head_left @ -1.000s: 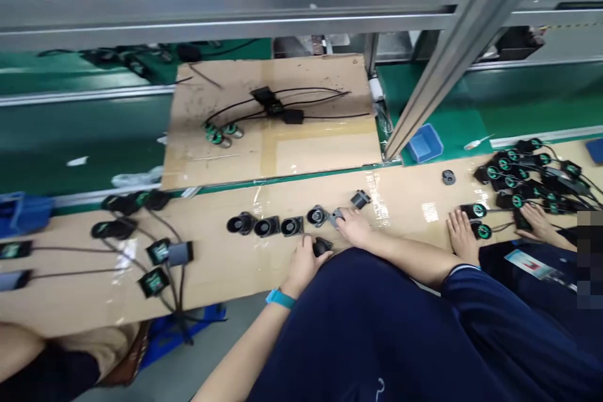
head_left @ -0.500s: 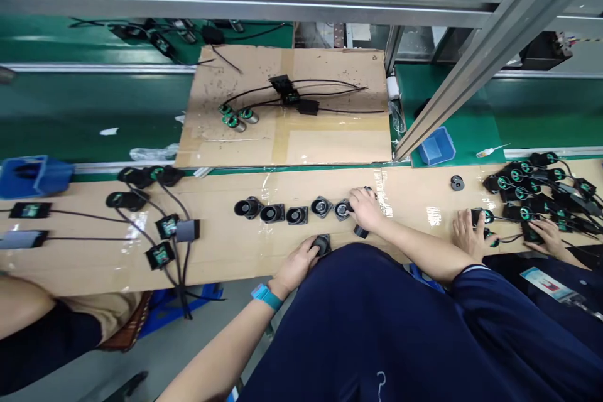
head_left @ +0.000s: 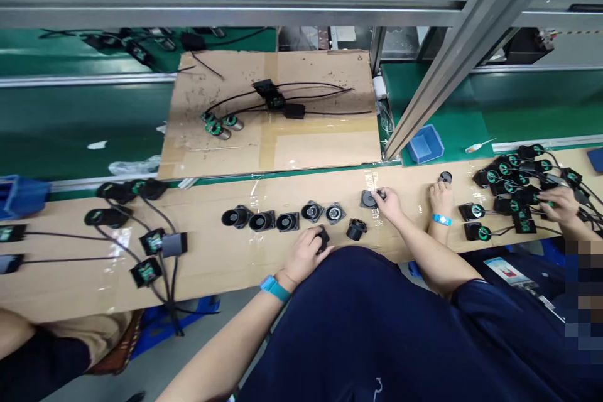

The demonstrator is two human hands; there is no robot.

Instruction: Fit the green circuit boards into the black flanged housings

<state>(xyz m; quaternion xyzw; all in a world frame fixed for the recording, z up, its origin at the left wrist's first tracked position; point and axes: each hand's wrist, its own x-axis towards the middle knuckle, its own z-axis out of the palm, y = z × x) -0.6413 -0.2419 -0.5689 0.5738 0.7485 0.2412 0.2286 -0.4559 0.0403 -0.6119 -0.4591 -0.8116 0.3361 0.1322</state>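
Observation:
Near the bench edge in front of me, my left hand [head_left: 304, 255] is closed around a black square-flanged housing [head_left: 323, 238], its fingers covering part of it. My right hand [head_left: 388, 205] is farther right, its thumb and fingers pinched at the edge of a flat black square part [head_left: 368, 199] on the cardboard. Between my hands lies a black flanged cylinder [head_left: 357, 230], tilted on its side. Left of it, several black housings stand in a row, among them an open-mouthed one [head_left: 262, 221] and one with a light ring inside [head_left: 335, 213].
At right, a co-worker's hand [head_left: 441, 199] touches a round black part [head_left: 445, 177]; the other [head_left: 560, 203] is among cabled black units [head_left: 509, 186]. Cabled units [head_left: 107, 217] lie left. A raised cardboard sheet [head_left: 325, 151], a blue bin [head_left: 426, 144] and a slanted metal post [head_left: 438, 69] stand beyond.
My right hand has moved right from the row's end to the flat square part. The housing in my left hand has tilted up. The co-worker's hand has reached forward to the round part.

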